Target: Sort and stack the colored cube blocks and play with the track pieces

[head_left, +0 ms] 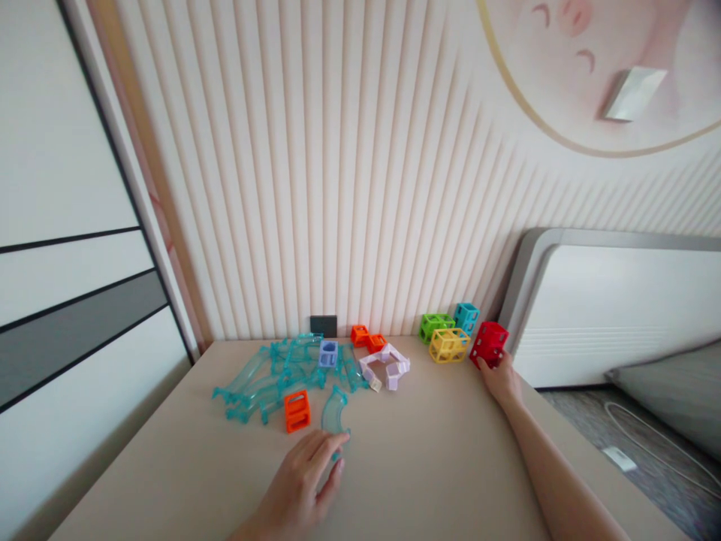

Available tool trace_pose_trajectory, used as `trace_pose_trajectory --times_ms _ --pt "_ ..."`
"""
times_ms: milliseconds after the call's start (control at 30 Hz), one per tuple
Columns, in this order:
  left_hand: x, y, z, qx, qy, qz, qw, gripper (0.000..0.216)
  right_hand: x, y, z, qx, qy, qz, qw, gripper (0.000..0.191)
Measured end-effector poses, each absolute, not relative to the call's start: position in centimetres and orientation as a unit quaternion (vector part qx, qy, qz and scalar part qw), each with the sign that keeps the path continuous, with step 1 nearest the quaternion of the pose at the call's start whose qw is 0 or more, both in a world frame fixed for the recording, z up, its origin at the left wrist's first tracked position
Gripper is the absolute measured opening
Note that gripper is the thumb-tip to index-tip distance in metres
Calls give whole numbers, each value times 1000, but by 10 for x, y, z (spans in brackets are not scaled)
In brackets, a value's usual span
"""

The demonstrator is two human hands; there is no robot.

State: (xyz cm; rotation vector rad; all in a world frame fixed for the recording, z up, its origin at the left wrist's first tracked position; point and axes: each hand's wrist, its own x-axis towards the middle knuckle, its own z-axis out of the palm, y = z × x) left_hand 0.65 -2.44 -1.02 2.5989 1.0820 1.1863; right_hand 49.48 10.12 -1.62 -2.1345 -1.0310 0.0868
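On the right side of the table, my right hand grips a red open-frame block by its near lower edge. My left hand is low in the middle, its thumb apart from the fingers. The fingertips reach over the near end of a curved, see-through teal track piece. An orange block lies just beyond the left hand. Beside the red block stand a yellow frame block, a green one and a blue one.
A heap of teal track pieces covers the table's far left, with a lavender block on it. Near the ribbed wall are a dark panel, orange pieces and a pale purple ring-like chain. Right stands a bed headboard.
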Motion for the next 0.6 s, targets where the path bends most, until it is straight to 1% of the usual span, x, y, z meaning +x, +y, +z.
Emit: trace_pose_trajectory --times_ms 100,167,300,333,367,433,533,600 --pt "-1 -17 4 872 315 373 -19 37 494 102 -17 -829 -419 32 369 71" --pt "-8 -7 17 889 285 356 -51 33 492 100 -19 -827 -432 23 360 74" --pt "-24 20 34 885 304 346 -67 20 483 93 -24 -854 -425 -11 300 96" --pt "-29 27 33 875 321 353 -74 19 479 89 -24 -865 -405 -26 296 98" --pt "-35 32 31 859 346 368 -86 19 474 85 -21 -870 -392 -46 296 97" --pt "-46 39 24 830 395 382 -98 21 460 75 -12 -852 -402 -115 316 88" --pt "-60 42 14 820 439 356 -87 25 426 64 6 -775 -464 -221 368 71" --pt "-66 40 12 825 452 331 -74 27 393 61 15 -712 -533 -241 389 61"
